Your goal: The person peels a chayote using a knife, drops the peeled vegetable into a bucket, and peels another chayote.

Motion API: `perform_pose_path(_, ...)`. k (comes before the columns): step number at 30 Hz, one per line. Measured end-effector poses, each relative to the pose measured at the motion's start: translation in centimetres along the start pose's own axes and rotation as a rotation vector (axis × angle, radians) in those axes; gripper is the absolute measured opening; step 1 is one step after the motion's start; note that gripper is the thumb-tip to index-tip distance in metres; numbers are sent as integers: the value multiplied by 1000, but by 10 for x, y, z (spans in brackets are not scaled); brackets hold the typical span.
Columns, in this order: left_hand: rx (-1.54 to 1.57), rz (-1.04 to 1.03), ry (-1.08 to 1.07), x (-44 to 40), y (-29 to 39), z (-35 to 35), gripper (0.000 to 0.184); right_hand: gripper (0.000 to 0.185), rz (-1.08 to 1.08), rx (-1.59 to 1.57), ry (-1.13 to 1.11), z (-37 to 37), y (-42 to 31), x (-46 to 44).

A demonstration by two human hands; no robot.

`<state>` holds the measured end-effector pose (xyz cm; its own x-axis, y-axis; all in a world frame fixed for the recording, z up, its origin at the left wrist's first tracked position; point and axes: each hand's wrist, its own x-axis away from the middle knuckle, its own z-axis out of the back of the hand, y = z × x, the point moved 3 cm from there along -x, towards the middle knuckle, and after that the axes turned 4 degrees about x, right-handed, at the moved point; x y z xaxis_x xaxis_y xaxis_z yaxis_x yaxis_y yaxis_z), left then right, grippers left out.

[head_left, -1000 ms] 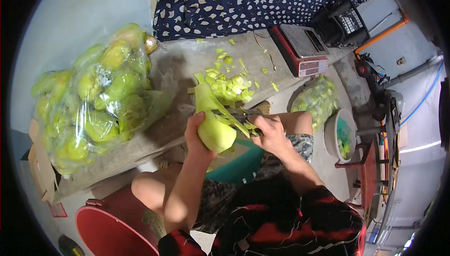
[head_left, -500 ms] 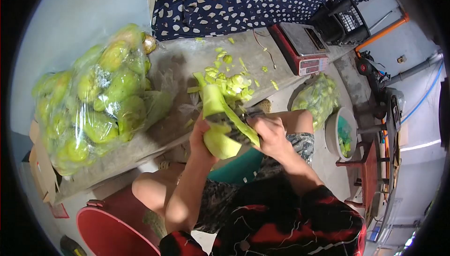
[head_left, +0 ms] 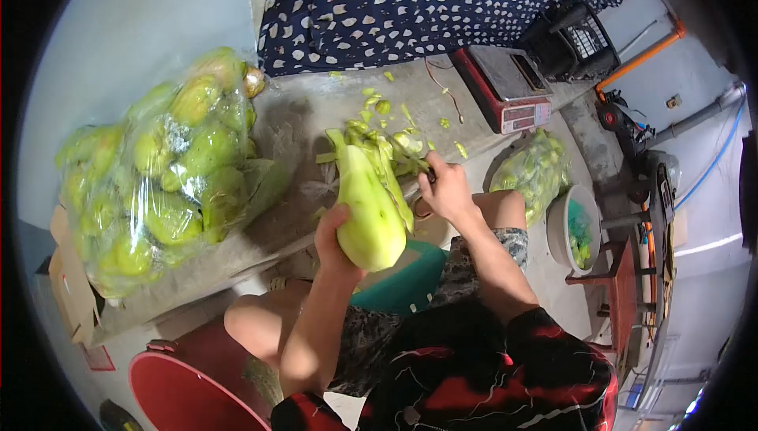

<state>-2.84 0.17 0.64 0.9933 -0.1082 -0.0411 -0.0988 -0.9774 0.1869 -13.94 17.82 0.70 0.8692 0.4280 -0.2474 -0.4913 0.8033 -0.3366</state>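
Observation:
A pale green vegetable (head_left: 369, 222), long and mostly peeled, is gripped at its lower left side by my left hand (head_left: 332, 235). A strip of green peel hangs along its right side. My right hand (head_left: 447, 186) is closed on a dark-handled knife, held just right of the vegetable's upper part; its blade is mostly hidden among the peelings. Behind them, green peelings (head_left: 408, 144) lie on the concrete ledge (head_left: 316, 99). Below the vegetable a teal basin (head_left: 410, 277) sits between the legs.
A clear bag of green vegetables (head_left: 181, 155) fills the ledge's left side. A red scale (head_left: 505, 88) and a black crate (head_left: 580, 40) stand at the back right. On the floor are another filled bag (head_left: 537, 166), a white basin (head_left: 559, 230) and a red tub (head_left: 185, 384).
My right hand has moved up and back with the knife, toward the peelings. The vegetable has turned in my left hand, and its broad peeled side now shows.

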Motion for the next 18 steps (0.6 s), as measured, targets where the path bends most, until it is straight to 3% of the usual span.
perform_pose_path(1,5,-10,9,-1,1,5,61,19,-10,-28,59,5,-1,1)
perform_pose_path(3,168,-42,273,-3,3,22,59,15,-31,-63,113,15,-6,6)
perform_pose_path(5,138,-67,269,-7,7,21,60,12,-74,-202,148,28,-15,6)
perform_pose_path(7,188,-164,458,-13,13,12,59,10,5,-167,205,36,-29,18)
perform_pose_path(9,180,-152,408,-12,13,18,56,11,263,-117,273,42,-46,35)
perform_pose_path(10,165,-137,358,-11,13,20,54,11,265,-118,268,43,-49,39)
perform_pose_path(12,155,-121,382,-12,9,21,52,13,568,-89,342,47,-60,51)
perform_pose_path(14,143,-100,401,-12,5,21,50,15,632,-78,356,43,-63,60)
perform_pose_path(18,120,-56,168,-11,2,18,52,17,739,-83,352,49,-79,65)
